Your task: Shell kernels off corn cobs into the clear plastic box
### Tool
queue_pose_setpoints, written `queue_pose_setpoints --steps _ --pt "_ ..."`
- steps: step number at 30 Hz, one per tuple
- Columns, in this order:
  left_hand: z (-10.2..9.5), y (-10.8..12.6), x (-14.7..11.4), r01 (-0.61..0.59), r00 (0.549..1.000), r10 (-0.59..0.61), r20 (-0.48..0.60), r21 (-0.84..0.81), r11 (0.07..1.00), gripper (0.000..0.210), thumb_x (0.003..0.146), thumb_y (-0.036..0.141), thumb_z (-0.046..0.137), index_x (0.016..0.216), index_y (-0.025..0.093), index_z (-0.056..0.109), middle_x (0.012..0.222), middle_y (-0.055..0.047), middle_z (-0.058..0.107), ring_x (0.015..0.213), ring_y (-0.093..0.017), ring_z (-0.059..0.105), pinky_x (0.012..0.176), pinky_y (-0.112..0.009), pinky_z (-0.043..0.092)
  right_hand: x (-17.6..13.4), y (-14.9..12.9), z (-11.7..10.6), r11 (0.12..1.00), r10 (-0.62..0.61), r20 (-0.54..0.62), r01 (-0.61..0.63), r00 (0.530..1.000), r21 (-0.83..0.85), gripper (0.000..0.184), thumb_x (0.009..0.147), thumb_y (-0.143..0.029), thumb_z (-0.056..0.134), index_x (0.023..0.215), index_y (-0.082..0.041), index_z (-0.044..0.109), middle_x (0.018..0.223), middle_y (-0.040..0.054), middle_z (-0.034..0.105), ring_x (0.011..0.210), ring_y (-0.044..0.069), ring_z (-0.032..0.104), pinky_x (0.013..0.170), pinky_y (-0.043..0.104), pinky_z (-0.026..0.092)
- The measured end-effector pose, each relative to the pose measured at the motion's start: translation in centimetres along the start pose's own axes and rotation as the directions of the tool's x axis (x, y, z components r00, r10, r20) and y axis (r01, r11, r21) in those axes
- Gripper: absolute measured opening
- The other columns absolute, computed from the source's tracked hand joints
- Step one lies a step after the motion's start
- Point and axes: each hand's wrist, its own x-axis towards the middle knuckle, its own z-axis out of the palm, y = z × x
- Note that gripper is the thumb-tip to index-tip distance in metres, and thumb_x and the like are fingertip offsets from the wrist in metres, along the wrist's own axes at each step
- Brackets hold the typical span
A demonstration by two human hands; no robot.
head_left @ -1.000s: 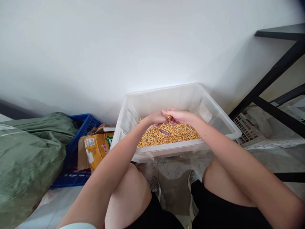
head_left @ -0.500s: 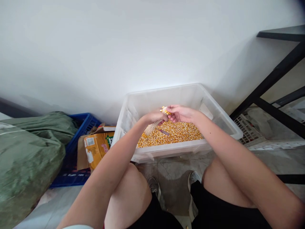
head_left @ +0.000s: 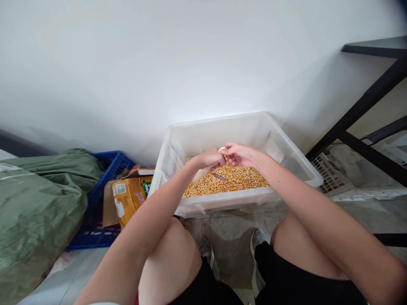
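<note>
A mostly stripped, pale corn cob [head_left: 202, 173] lies slanted in my left hand [head_left: 212, 158], which is wrapped round it. Fingers of my right hand [head_left: 239, 155] are closed on the cob's far end, touching the left hand. A few yellow kernels show between the two hands. Both hands are over a translucent plastic tub [head_left: 229, 199] holding a bed of loose corn kernels [head_left: 243, 178]. On the kernels, just under the hands, lies a small brownish-purple strip [head_left: 219, 176]; its kind is unclear.
Left of the tub stand a blue crate [head_left: 95, 241], a green sack [head_left: 41, 212] and a torn yellow package [head_left: 129, 197]. A black metal frame [head_left: 359, 103] and a white plastic basket [head_left: 332, 173] are to the right. A white wall [head_left: 190, 59] rises behind.
The hands have come closer together at the cob's end. Kernels that stood out on that end are now mostly gone or covered. The cob's lower end has swung slightly up.
</note>
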Motion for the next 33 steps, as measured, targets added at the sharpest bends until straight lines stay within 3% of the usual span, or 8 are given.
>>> queue_pose_setpoints --steps 3,7,10,13,18,25,29,33 --pt "-0.4 0.2 -0.2 -0.012 1.0 0.012 -0.017 -0.037 0.999 0.017 0.057 0.008 0.057 0.071 0.016 0.054 0.061 0.0 0.048 0.045 -0.008 0.042 0.036 -0.022 0.033 0.1 -0.2 0.1 0.998 -0.05 0.001 0.049 0.999 0.046 0.018 0.09 -0.023 0.064 0.079 -0.019 0.051 0.058 -0.002 0.048 0.048 0.006 0.045 0.04 0.015 0.039" --pt "-1.0 0.6 -1.0 -0.04 0.999 0.041 0.001 -0.183 0.982 0.02 0.066 0.017 0.066 0.083 0.017 0.054 0.064 0.001 0.052 0.047 -0.009 0.048 0.041 -0.021 0.038 0.1 -0.9 -0.1 0.987 -0.009 0.032 0.004 0.999 0.159 0.016 0.095 -0.029 0.057 0.084 -0.017 0.055 0.059 -0.0016 0.048 0.046 0.006 0.042 0.041 0.015 0.04" --pt "-1.2 1.1 -1.4 -0.064 0.997 0.072 0.017 -0.28 0.958 0.031 0.083 0.046 0.062 0.093 0.018 0.054 0.068 0.0 0.055 0.048 -0.009 0.05 0.042 -0.022 0.038 0.2 -1.2 -0.5 0.98 -0.013 0.027 0.007 1.0 0.2 0.02 0.096 -0.03 0.054 0.081 -0.017 0.053 0.057 -0.0019 0.047 0.045 0.006 0.041 0.04 0.015 0.038" --pt "-0.9 1.5 -1.5 -0.139 0.989 0.125 -0.08 -0.205 0.969 0.049 0.091 0.065 0.044 0.092 0.017 0.055 0.065 -0.002 0.052 0.048 -0.009 0.048 0.043 -0.021 0.038 0.3 -1.2 -0.6 0.973 -0.028 0.035 0.019 0.999 0.231 0.019 0.097 -0.028 0.051 0.081 -0.018 0.05 0.054 -0.0037 0.043 0.044 0.006 0.038 0.039 0.015 0.033" --pt "-0.5 1.5 -1.1 -0.179 0.978 0.164 -0.129 -0.112 0.977 0.049 0.093 0.063 0.042 0.099 0.016 0.054 0.071 -0.003 0.054 0.05 -0.008 0.05 0.046 -0.021 0.041 -0.1 -1.5 -0.8 0.95 -0.05 0.063 0.028 0.997 0.312 0.027 0.102 -0.034 0.044 0.079 -0.019 0.045 0.051 -0.0066 0.035 0.041 0.005 0.03 0.038 0.015 0.026" --pt "-0.1 1.7 -0.8 -0.213 0.97 0.165 -0.177 -0.295 0.932 0.042 0.094 0.06 0.042 0.103 0.019 0.051 0.074 -0.001 0.054 0.044 -0.009 0.049 0.039 -0.023 0.041 0.1 -1.7 -0.9 0.934 -0.048 0.017 0.039 0.999 0.355 0.031 0.102 -0.037 0.042 0.076 -0.02 0.043 0.05 -0.0076 0.031 0.039 0.005 0.026 0.037 0.015 0.022" --pt "0.1 1.2 -0.6 -0.2 0.956 0.163 -0.244 -0.133 0.971 0.049 0.085 0.065 0.057 0.097 0.017 0.054 0.072 -0.001 0.052 0.045 -0.008 0.048 0.039 -0.022 0.041 0.8 -1.3 -0.8 0.952 -0.041 0.03 0.03 0.999 0.305 0.039 0.101 -0.039 0.045 0.068 -0.019 0.038 0.05 -0.0079 0.03 0.038 0.003 0.021 0.035 0.015 0.017" --pt "0.2 0.5 0.0 -0.249 0.935 0.236 -0.266 -0.015 0.968 0.048 0.088 0.065 0.05 0.092 0.017 0.052 0.07 0.0 0.049 0.046 -0.008 0.049 0.04 -0.022 0.041 1.0 -1.2 -0.9 0.962 -0.014 0.012 0.01 1.0 0.273 0.043 0.101 -0.045 0.044 0.067 -0.019 0.039 0.05 -0.0088 0.027 0.038 0.002 0.018 0.034 0.014 0.014"
